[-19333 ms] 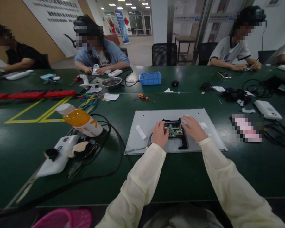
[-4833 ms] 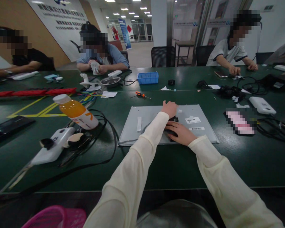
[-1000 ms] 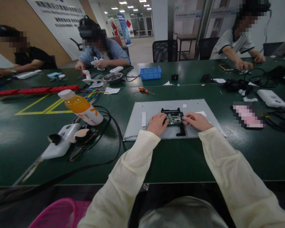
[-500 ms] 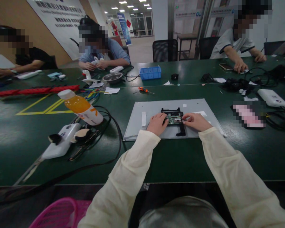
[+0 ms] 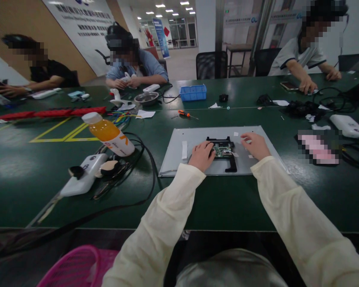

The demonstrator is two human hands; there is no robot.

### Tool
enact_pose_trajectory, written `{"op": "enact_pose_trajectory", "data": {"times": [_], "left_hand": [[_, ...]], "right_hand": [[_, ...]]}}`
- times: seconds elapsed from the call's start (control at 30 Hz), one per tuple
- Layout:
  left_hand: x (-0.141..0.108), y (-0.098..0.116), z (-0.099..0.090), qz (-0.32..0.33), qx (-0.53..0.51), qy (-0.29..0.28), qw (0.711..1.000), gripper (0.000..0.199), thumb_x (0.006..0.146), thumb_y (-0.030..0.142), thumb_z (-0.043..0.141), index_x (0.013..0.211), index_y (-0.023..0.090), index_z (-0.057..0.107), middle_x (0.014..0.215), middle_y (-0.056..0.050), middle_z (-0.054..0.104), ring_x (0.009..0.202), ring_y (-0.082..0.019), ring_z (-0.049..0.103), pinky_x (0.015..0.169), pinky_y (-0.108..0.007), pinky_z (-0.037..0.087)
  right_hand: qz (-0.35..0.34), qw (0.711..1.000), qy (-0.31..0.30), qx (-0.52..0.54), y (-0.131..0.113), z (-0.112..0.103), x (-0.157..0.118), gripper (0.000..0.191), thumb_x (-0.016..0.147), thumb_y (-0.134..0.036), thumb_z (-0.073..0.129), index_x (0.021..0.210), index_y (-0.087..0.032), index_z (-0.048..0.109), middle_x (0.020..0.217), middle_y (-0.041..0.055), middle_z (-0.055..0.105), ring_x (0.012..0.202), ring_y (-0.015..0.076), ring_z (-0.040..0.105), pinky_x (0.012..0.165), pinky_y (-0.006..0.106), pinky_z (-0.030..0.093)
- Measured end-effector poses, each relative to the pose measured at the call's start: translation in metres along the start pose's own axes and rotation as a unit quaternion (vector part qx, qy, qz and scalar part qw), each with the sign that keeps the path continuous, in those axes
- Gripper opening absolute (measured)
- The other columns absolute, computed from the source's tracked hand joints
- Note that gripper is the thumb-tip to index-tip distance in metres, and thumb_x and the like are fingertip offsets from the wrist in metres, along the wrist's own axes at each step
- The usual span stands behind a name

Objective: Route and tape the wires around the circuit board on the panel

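Note:
A green circuit board sits in a black plastic frame on a flat grey panel. My left hand grips the board at its left side, fingers curled over the edge and hiding part of the frame. To the right of the frame, my right hand hovers over the panel, clear of the board. Its fingers are loosely bent, thumb and forefinger apart, and I see nothing between them. White stickers are on the panel.
An orange-handled screwdriver lies beyond the panel, near a blue basket. To the left are a tilted juice bottle, a white power bank and black cables. A phone lies right. Three people sit opposite.
My right hand has let go of the board's right edge and moved up and right, uncovering that side. My left hand stays on the board. The view has shifted slightly.

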State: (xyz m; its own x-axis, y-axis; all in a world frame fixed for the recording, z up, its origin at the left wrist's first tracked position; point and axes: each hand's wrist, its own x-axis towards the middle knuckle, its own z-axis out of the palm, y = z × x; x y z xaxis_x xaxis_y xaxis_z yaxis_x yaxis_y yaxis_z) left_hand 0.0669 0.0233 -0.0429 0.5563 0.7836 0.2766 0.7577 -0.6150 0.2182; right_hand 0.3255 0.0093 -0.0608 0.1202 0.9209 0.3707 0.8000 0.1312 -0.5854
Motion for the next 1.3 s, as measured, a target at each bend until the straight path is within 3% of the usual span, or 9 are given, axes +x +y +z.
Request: {"op": "enact_pose_trajectory", "data": {"times": [0.2, 0.4, 0.7, 0.9, 1.1, 1.3], "left_hand": [[0.000, 0.000, 0.000, 0.027, -0.005, 0.005, 1.000, 0.036, 0.092, 0.026, 0.037, 0.125, 0.020, 0.046, 0.133, -0.007, 0.048, 0.123, -0.020, 0.043, 0.104, -0.037, 0.034], [0.001, -0.002, 0.004, 0.049, 0.000, -0.007, 0.999, 0.034, 0.093, 0.026, 0.032, 0.121, 0.019, 0.050, 0.136, -0.006, 0.047, 0.125, -0.019, 0.042, 0.104, -0.036, 0.034], [0.001, -0.002, 0.004, 0.058, -0.002, -0.026, 0.998, 0.035, 0.094, 0.025, 0.030, 0.122, 0.019, 0.050, 0.130, -0.007, 0.052, 0.125, -0.018, 0.043, 0.105, -0.036, 0.034], [0.001, -0.001, 0.004, 0.058, 0.001, -0.018, 0.998, 0.034, 0.094, 0.024, 0.030, 0.120, 0.019, 0.051, 0.128, -0.007, 0.053, 0.124, -0.018, 0.043, 0.104, -0.036, 0.034], [0.003, -0.002, 0.005, 0.062, 0.007, -0.014, 0.998, 0.032, 0.093, 0.023, 0.033, 0.119, 0.018, 0.051, 0.128, -0.007, 0.053, 0.122, -0.018, 0.045, 0.103, -0.035, 0.035], [0.002, 0.000, 0.005, 0.052, 0.013, -0.019, 0.998, 0.032, 0.093, 0.023, 0.033, 0.120, 0.020, 0.050, 0.128, -0.007, 0.053, 0.122, -0.018, 0.045, 0.103, -0.036, 0.036]], "right_hand": [[-0.083, 0.988, -0.050, -0.124, 0.010, 0.011, 0.030, 0.029, 0.082, -0.026, 0.052, 0.107, -0.015, 0.063, 0.110, 0.0126, 0.063, 0.105, 0.0246, 0.055, 0.091, 0.037, 0.041], [-0.070, 0.973, -0.074, -0.207, 0.007, 0.018, 0.044, 0.023, 0.087, -0.026, 0.047, 0.096, -0.017, 0.067, 0.101, 0.0123, 0.066, 0.096, 0.0245, 0.057, 0.079, 0.033, 0.042], [-0.065, 0.962, -0.061, -0.259, -0.004, 0.018, 0.041, 0.029, 0.091, -0.029, 0.042, 0.091, -0.018, 0.069, 0.095, 0.0124, 0.067, 0.086, 0.0236, 0.059, 0.067, 0.031, 0.038], [-0.092, 0.968, -0.049, -0.227, -0.031, 0.024, 0.046, 0.029, 0.092, -0.030, 0.040, 0.093, -0.018, 0.067, 0.097, 0.0106, 0.066, 0.086, 0.0216, 0.058, 0.068, 0.029, 0.037], [-0.168, 0.959, -0.098, -0.204, -0.071, 0.038, 0.057, 0.029, 0.093, -0.027, 0.040, 0.095, -0.016, 0.067, 0.099, 0.0125, 0.065, 0.091, 0.0210, 0.058, 0.073, 0.029, 0.037], [-0.172, 0.952, -0.147, -0.208, -0.079, 0.051, 0.056, 0.029, 0.093, -0.028, 0.042, 0.092, -0.017, 0.068, 0.097, 0.0115, 0.067, 0.090, 0.0203, 0.059, 0.072, 0.029, 0.037]]}}
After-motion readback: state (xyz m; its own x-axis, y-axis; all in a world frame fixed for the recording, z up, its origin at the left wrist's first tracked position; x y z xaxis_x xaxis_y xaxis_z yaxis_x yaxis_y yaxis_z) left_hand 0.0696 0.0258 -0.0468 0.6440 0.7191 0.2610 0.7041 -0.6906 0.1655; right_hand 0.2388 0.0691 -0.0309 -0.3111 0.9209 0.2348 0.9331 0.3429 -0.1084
